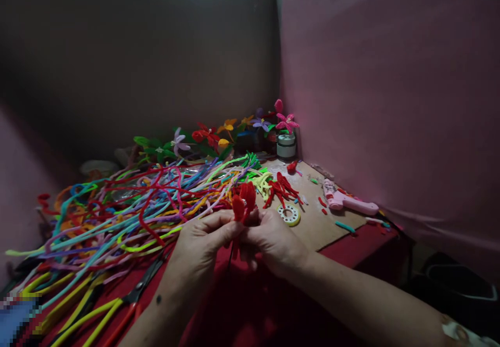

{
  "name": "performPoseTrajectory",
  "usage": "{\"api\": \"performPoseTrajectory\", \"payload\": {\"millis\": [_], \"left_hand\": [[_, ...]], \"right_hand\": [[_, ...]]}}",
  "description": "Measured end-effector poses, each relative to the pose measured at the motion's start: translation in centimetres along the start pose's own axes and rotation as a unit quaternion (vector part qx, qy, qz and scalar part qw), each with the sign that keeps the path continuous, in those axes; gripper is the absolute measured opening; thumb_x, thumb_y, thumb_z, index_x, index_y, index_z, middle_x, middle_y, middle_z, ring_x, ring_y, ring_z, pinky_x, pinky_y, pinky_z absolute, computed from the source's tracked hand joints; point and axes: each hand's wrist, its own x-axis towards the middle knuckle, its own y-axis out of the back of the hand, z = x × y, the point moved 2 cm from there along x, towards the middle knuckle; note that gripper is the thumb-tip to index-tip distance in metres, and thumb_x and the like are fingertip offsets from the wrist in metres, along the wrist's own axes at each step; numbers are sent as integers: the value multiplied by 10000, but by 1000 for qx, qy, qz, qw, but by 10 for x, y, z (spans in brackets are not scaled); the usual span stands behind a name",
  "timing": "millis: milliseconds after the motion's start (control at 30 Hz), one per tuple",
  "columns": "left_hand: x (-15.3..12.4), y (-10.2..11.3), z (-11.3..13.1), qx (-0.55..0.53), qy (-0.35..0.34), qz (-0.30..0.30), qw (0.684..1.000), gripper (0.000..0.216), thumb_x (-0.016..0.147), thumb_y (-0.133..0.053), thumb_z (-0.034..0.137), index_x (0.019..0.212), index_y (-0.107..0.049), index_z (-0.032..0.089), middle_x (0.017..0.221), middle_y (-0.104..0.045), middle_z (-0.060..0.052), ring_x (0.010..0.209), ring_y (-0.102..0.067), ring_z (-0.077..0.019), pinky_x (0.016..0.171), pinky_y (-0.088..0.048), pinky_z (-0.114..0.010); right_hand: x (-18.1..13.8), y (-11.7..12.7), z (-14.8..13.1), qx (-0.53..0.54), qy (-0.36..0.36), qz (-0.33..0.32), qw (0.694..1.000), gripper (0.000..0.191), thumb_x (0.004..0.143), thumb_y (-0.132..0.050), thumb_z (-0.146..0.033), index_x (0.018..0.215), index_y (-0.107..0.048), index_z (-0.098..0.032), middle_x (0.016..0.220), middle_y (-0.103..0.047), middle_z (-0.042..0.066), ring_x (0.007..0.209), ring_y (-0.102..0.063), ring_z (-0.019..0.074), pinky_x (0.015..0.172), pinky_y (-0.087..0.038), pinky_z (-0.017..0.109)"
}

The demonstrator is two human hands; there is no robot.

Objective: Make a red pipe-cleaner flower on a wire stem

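A red pipe-cleaner flower [244, 201] stands upright between my two hands, its fuzzy petals pointing up and a thin dark stem hanging below. My left hand [213, 237] pinches it from the left, thumb and index finger at the petals' base. From the right, my right hand [273, 240] closes its fingers on the same base, where the fingertips partly hide one another. Just beyond my right hand lies a roll of yellowish tape [289, 214]. Short red pipe-cleaner pieces [282, 189] lie behind the flower on a brown board [312, 232].
Loose coloured pipe cleaners [128, 211] cover the table's left side. Scissors [144, 282] and pliers with yellow handles [105, 313] lie front left. A pink glue gun [347, 201] rests at right. Finished flowers [207, 136] and a grey jar [286, 147] stand along the back.
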Motion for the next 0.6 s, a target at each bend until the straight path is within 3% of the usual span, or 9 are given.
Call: {"api": "performPoseTrajectory", "payload": {"millis": [200, 300, 433, 600], "left_hand": [[-4, -4, -1, -11, 48, -40, 998, 158, 693, -654, 287, 649, -663, 136, 553, -597, -32, 475, -525, -145, 513, -412, -272], [-3, -3, 1, -16, 41, -14, 999, 158, 654, -690, 276, 615, -661, 126, 589, -606, -37, 524, -527, -137, 554, -413, -263], [-1, -3, 2, -3, 32, -1, 999, 131, 617, -719, 245, 610, -670, 124, 593, -594, -26, 566, -508, -125, 625, -408, -260], [-2, -6, 3, -24, 40, -5, 999, 145, 600, -734, 251, 613, -664, 125, 621, -600, -24, 616, -522, -128, 630, -393, -243]], "right_hand": [[-8, 1, 6, -5, -30, -27, 999, 230, 605, -711, -300, 692, -604, -116, 497, -556, -16, 366, -500, 89, 313, -397, 192], [-13, 7, -3, -1, -4, -14, 1000, 229, 579, -718, -217, 754, -600, -129, 579, -570, -24, 427, -511, 78, 374, -422, 197], [-15, 20, -20, 43, 34, 66, 996, 254, 584, -728, -191, 790, -582, -158, 567, -536, -58, 418, -432, 42, 369, -338, 165], [-10, 22, -25, 99, 26, 33, 994, 213, 597, -731, -198, 728, -569, -156, 536, -525, -54, 410, -412, 44, 366, -280, 170]]}}
